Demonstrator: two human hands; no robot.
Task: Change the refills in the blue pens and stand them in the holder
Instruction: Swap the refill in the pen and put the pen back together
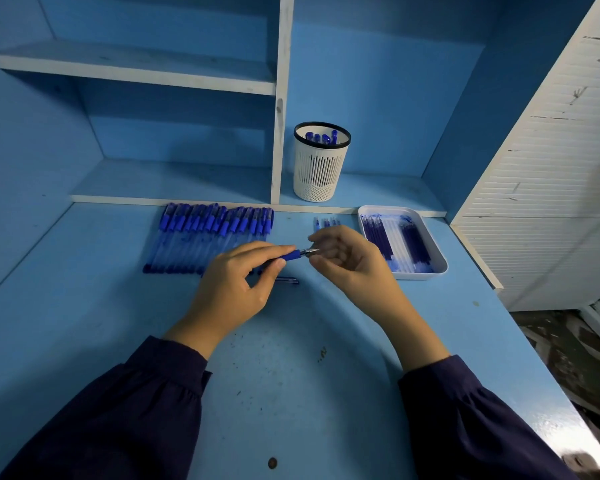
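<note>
My left hand (234, 285) grips a blue pen (293, 254) by its rubber grip, the metal tip pointing right. My right hand (347, 261) hovers at that tip with fingers loosely curled, its fingertips close to the point; whether they touch it I cannot tell. A pen cap (287, 280) lies on the desk under my left hand. A row of several capped blue pens (208, 237) lies at the back left. The white slotted holder (321, 168) stands on the low shelf with several blue pens in it. A white tray (430, 244) at the right holds refills.
Several small pieces (326, 222) lie on the desk behind my right hand. The blue desk (291, 375) meets a shelf unit with a white divider (278, 98) at the back. A white slatted panel (551, 168) closes the right side.
</note>
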